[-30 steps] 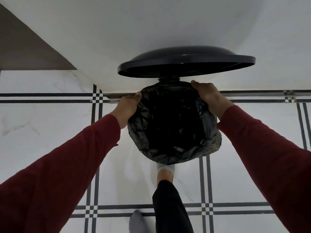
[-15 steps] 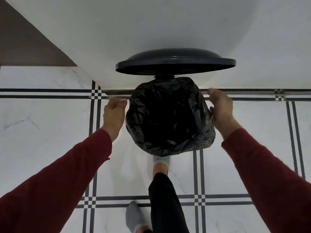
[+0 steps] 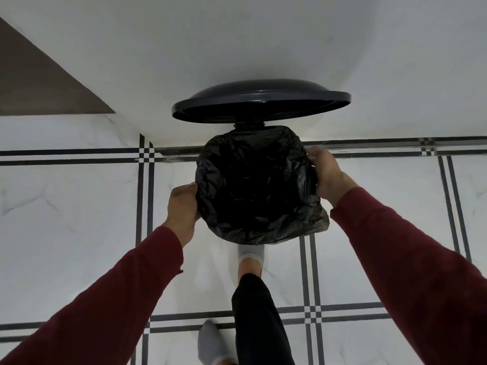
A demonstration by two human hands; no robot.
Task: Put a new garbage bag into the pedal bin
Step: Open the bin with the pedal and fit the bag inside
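A black garbage bag (image 3: 255,191) lines the pedal bin and is folded out over its rim, hiding the bin's body. The bin's dark round lid (image 3: 261,101) stands raised behind it, near the white wall. My left hand (image 3: 183,206) presses against the bag's folded edge on the left side, fingers curled on the plastic. My right hand (image 3: 325,175) grips the bag's edge on the upper right. A socked foot (image 3: 250,255) sits right below the bin, where its pedal is hidden.
The floor (image 3: 66,206) is white marble tile with black double lines. A white wall (image 3: 237,35) rises behind the bin, with a brown panel (image 3: 34,85) at the far left. A second socked foot (image 3: 210,343) stands at the bottom centre.
Both hands were off the bag half a second ago and have come back onto its folded edge. The left hand now sits lower on the side than a second ago.
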